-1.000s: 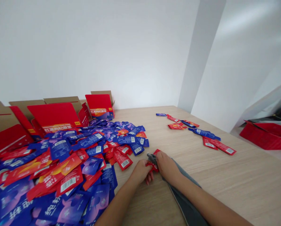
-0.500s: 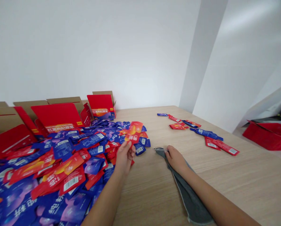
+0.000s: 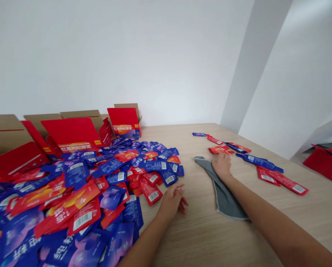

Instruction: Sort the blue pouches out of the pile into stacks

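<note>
My left hand hovers low over the table just right of the sachet pile, its fingers loosely bent and apart with nothing visible in them. A large heap of red and blue sachets spreads across the left side. Farther right, my right hand lies along the edge of a grey cloth. Its fingers look stretched forward, with the tips close to a red sachet; whether they touch it is unclear. The cloth lies in a long crumpled strip, partly under the right wrist and forearm.
Open red cartons stand behind the heap, with another red carton at their right. A loose trail of sachets, including a blue sachet and a red sachet, runs along the table's right side. Beyond that edge is a red box.
My left hand has released the red sachet onto the heap and come back right, lower. My right hand and the grey cloth have moved forward and right. The view has turned slightly right.
</note>
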Motion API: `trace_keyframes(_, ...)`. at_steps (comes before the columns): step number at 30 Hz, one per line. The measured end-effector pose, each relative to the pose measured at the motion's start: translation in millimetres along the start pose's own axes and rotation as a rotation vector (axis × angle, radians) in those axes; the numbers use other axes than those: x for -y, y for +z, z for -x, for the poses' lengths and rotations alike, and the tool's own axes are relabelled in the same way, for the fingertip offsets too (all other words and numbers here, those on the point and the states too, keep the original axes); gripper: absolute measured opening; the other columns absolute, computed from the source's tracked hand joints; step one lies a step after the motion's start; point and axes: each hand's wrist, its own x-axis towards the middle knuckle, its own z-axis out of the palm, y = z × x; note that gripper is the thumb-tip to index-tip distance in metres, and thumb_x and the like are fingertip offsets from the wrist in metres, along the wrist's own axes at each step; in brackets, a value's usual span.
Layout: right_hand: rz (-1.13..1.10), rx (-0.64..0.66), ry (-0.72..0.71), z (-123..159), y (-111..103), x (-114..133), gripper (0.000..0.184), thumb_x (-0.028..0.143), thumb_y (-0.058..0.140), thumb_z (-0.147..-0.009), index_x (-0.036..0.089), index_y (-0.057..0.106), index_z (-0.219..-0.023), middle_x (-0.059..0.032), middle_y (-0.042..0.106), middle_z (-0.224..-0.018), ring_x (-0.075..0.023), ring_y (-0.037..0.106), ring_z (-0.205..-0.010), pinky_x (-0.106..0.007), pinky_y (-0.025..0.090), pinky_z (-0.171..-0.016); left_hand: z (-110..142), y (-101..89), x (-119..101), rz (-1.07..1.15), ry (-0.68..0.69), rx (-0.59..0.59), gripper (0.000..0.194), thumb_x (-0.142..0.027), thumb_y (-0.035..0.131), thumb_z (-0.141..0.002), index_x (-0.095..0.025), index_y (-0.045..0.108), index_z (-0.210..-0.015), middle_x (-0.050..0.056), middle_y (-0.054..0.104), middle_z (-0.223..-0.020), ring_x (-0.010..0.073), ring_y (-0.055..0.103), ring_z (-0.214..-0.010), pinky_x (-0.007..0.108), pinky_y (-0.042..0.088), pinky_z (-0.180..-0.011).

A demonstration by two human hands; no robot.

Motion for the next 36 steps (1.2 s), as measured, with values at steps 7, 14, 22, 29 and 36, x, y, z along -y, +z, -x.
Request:
trace_keyframes(7, 0.309, 0.146, 0.092, -42.2, 16.9, -14.4, 0.051, 0.030, 0.036, -0.087, 0.018, 0.038, -0.137, -0.0153, 0.034, -0.145, -0.0362, 0.027, -0.131, -0.057, 0.030, -0.098, 2.5, 0.6, -1.9, -0.060, -0.007, 0.021, 0.060, -0.058, 0.048, -0.072, -0.012, 0.051, -0.110, -0.004, 0.054, -0.053, 0.0084, 0.046, -0.037, 0.020, 0.039, -0.036)
trace_keyframes(14, 0.327, 0.250, -0.057, -42.9, 11.8, -17.2, 0.047, 0.020, 0.028, -0.089, 0.019, 0.046, -0.133, -0.0128, 0.044, -0.139, -0.0301, 0.037, -0.128, -0.049, 0.038, -0.095, 3.4, 1.7, -3.5, -0.040, 0.017, 0.013, 0.054, -0.055, 0.046, -0.075, -0.011, 0.051, -0.106, -0.004, 0.055, -0.051, 0.0086, 0.046, -0.036, 0.019, 0.038, -0.034)
trace_keyframes(22, 0.266, 0.253, -0.382, 28.8, -4.3, -6.4, 0.042, 0.022, 0.034, -0.090, 0.016, 0.052, -0.128, -0.0120, 0.054, -0.131, -0.0247, 0.045, -0.122, -0.042, 0.034, -0.101, -1.5, 2.4, -1.7, -0.070, 0.017, -0.023, 0.044, -0.044, 0.047, -0.078, -0.012, 0.051, -0.108, -0.003, 0.055, -0.056, 0.0090, 0.050, -0.041, 0.018, 0.041, -0.036)
trace_keyframes(29, -0.168, 0.127, -0.523, 103.2, -32.4, 26.1, 0.041, 0.025, 0.031, -0.093, 0.022, 0.050, -0.129, -0.0078, 0.061, -0.122, -0.0217, 0.055, -0.108, -0.045, 0.039, -0.097, -0.2, 1.4, -4.7, -0.109, 0.042, -0.045, 0.035, -0.046, 0.044, -0.083, -0.015, 0.056, -0.093, 0.002, 0.060, -0.065, 0.0157, 0.058, -0.052, 0.026, 0.045, -0.041)
trace_keyframes(36, -0.176, 0.402, -0.881, 132.5, -55.2, 56.5, 0.041, 0.025, 0.044, -0.089, 0.028, 0.048, -0.130, -0.0099, 0.052, -0.128, -0.0232, 0.045, -0.118, -0.044, 0.039, -0.097, 2.7, -4.8, -12.4, -0.348, 0.197, -0.113, 0.035, -0.046, 0.046, -0.082, -0.015, 0.060, -0.087, 0.008, 0.067, -0.086, 0.0222, 0.061, -0.085, 0.033, 0.048, -0.075)
